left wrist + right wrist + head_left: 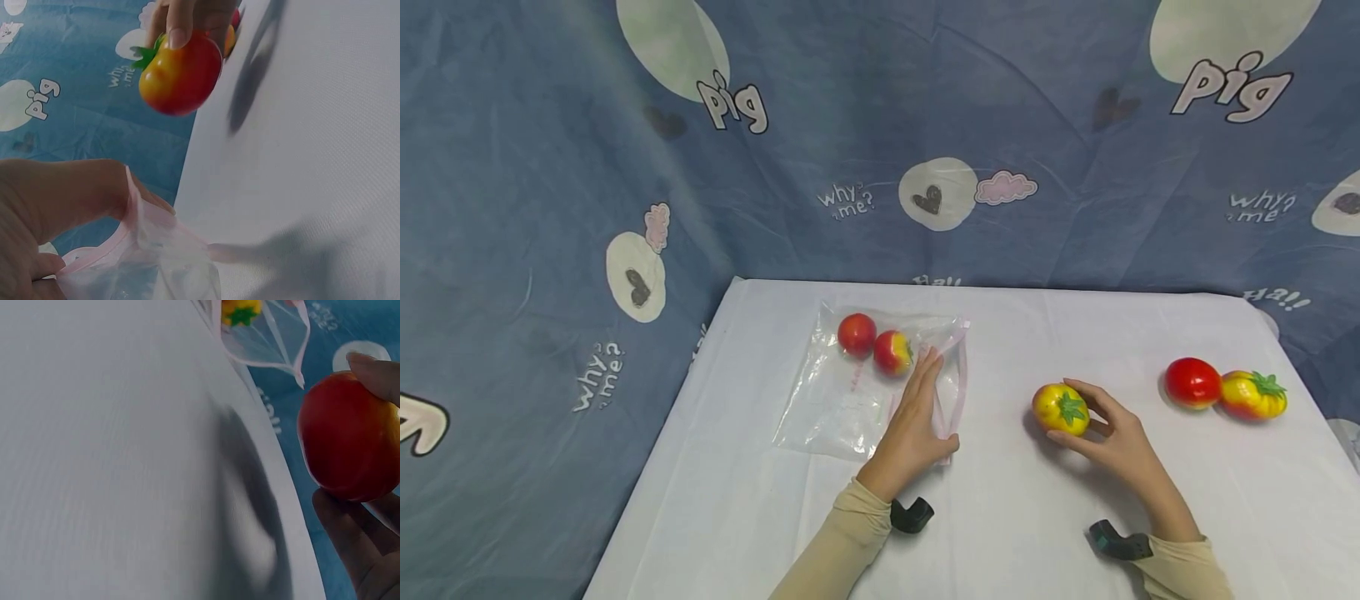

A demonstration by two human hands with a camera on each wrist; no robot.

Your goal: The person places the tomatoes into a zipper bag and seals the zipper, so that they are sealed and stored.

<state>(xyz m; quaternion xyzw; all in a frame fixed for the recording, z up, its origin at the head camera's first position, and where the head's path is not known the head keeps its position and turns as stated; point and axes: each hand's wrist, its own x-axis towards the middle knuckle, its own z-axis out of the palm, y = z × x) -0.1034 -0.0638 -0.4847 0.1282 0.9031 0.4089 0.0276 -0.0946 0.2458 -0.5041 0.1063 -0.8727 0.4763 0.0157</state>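
Note:
A clear zip bag with a pink-edged mouth lies on the white cloth, two red and yellow toy tomatoes inside it. My left hand is at the mouth, fingers straight and thumb spread, lifting the pink rim apart. In my right hand, thumb and fingers grip a yellow and red toy tomato with green leaves. The left wrist view shows this tomato held above the table, over its shadow. Its red underside faces the right wrist camera.
Farther right on the table sit a plain red toy tomato and, against it, a yellow and red one with green leaves. A blue printed curtain rises behind the table and along its left side.

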